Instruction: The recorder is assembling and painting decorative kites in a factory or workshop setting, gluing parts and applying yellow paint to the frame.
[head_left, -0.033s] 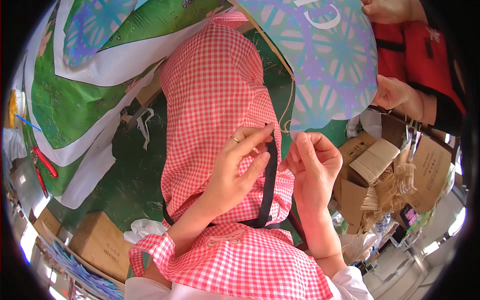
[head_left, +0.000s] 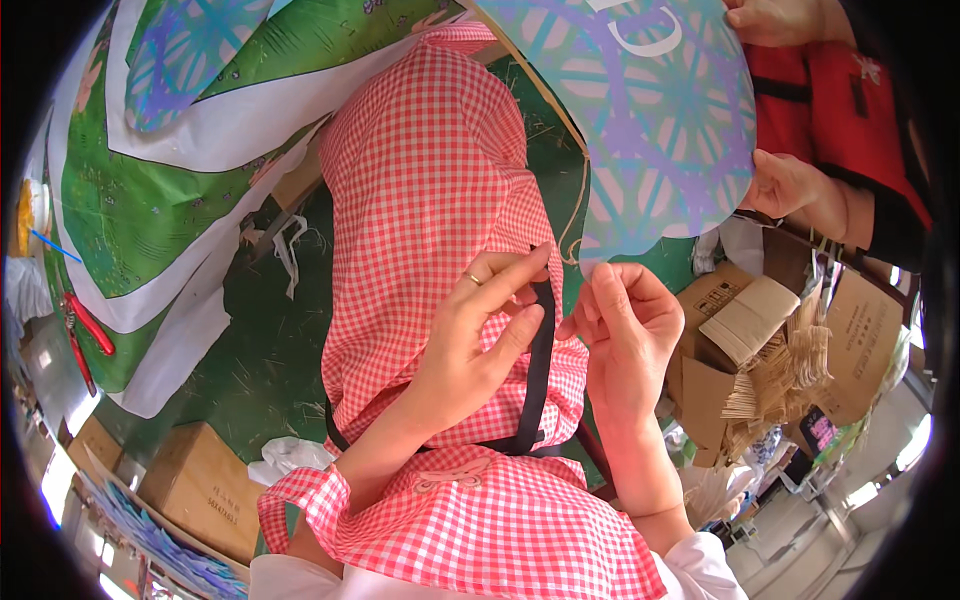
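Observation:
My left hand (head_left: pixel 475 325), with a ring, is held over my lap. Its forefinger reaches forward, and the other fingers curl toward the thumb. Anything between those fingertips is hidden. Beside it, my right hand (head_left: pixel 632 330) is closed in a pinch at the lower tip of a blue and purple patterned sheet (head_left: pixel 665 130). Whether the pinch takes the sheet or a cord, I cannot make out. A thin strip (head_left: pixel 540 85) runs along the sheet's left edge, and a thin cord (head_left: pixel 578 215) hangs down from it, curling just above my fingers.
Another person's hand (head_left: pixel 785 185) grips the sheet's right edge. A green printed sheet with white borders (head_left: pixel 190 210) spreads at left, with red-handled pliers (head_left: pixel 88 325) on it. Cardboard boxes (head_left: pixel 205 490) and stacked brown strips (head_left: pixel 780 365) stand low. My checked apron (head_left: pixel 430 190) covers my lap.
The patterned sheet has shifted very slightly. My hands keep nearly the same place and pose.

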